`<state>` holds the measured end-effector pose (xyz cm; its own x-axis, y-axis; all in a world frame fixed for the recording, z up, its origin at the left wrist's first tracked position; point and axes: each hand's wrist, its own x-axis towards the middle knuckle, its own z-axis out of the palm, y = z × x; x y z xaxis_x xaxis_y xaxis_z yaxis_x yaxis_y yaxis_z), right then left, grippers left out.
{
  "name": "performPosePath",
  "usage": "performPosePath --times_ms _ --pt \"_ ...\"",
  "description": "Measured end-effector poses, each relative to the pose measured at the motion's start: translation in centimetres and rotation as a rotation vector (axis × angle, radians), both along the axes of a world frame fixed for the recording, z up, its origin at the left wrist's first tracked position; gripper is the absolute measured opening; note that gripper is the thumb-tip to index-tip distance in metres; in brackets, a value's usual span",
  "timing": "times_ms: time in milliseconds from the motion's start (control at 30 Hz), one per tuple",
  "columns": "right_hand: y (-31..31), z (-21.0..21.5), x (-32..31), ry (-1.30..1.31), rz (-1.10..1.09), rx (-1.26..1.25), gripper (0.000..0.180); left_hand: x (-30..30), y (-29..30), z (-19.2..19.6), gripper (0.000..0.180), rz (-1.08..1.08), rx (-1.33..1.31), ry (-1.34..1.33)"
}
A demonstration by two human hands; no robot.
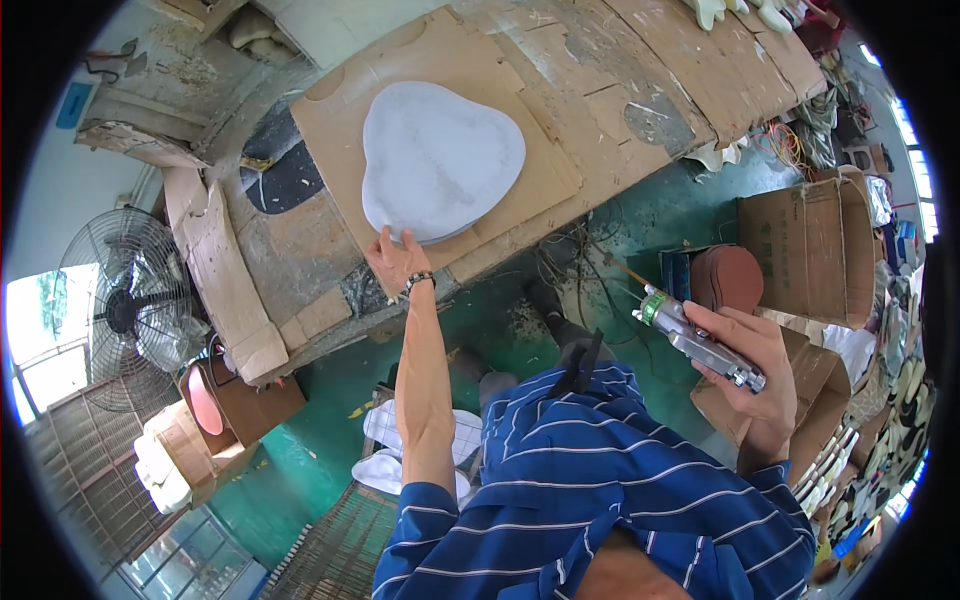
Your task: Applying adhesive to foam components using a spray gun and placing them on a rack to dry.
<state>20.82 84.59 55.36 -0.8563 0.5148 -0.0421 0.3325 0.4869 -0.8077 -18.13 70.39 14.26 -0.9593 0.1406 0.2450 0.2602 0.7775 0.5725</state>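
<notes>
A whitish-grey slab (440,160) in a rounded-triangle shape lies flat on a cardboard sheet (320,110) on the workbench. At its near left edge, my left hand (396,262) grips the rim with its fingertips, a dark bead bracelet at the wrist. My right hand (750,360) is off to the right, away from the bench. It is wrapped round a silver metal hand tool (700,338) with a green band near its front. A thin brownish rod points from the tool's front toward the bench; the tool's exact kind is unclear.
Worn cardboard covers the workbench (590,90). Loose cables (585,255) hang at its near edge. Right of it are reddish-brown discs (727,278) and a cardboard box (805,250). A black fan (122,310) stands left. White pieces (420,430) lie low beside my left arm.
</notes>
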Motion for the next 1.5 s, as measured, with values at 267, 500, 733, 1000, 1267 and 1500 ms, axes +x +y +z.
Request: performPosePath --times_ms 267,500,733,1000,1267,1500 --pt "0.7 -1.2 -0.8 0.140 -0.141 0.181 0.068 -1.4 1.1 0.0 0.039 0.048 0.147 -0.267" --pt "1.5 -0.9 0.4 0.038 -0.125 0.092 0.065 -1.4 2.0 -1.6 0.025 0.306 1.061 -0.811" --pt "1.2 -1.7 1.7 0.079 -0.183 -0.027 0.058 -2.4 5.2 1.6 0.028 0.290 1.354 -1.141" --pt "0.7 -5.2 -0.7 0.125 -0.081 -0.223 0.045 -4.3 5.8 14.7 0.024 0.075 2.110 -0.988" --pt "1.2 -8.5 -7.1 -0.271 0.398 -0.240 0.037 6.3 -12.1 20.2 0.035 0.265 2.408 -0.378" --pt "-9.3 -10.1 -12.4 -0.433 0.782 -0.039 0.049 24.3 -31.5 10.1 0.053 0.863 2.465 0.091"
